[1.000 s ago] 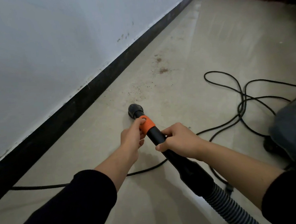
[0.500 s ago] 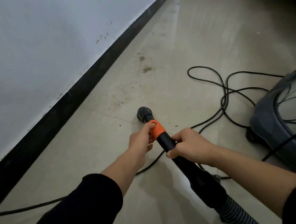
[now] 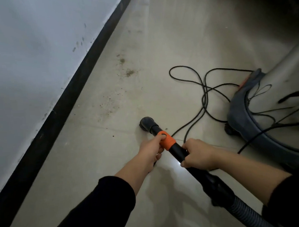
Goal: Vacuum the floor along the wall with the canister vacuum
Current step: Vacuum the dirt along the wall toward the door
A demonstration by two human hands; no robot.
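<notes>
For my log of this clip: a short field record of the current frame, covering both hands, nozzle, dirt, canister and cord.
left grip: holds the orange collar behind the nozzle
right grip: holds the black wand further back
nozzle: down at the floor, apart from the baseboard
dirt: specks and patches ahead of the nozzle, near the baseboard
canister: at right, blurred
cord: loose loops between nozzle and canister

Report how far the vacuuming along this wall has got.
Done: the near floor looks mostly grit-free. In hand: left hand and right hand hold the wand, nozzle down just short of the scattered grit. Left: that grit and the darker dirt patches farther along the baseboard.
</notes>
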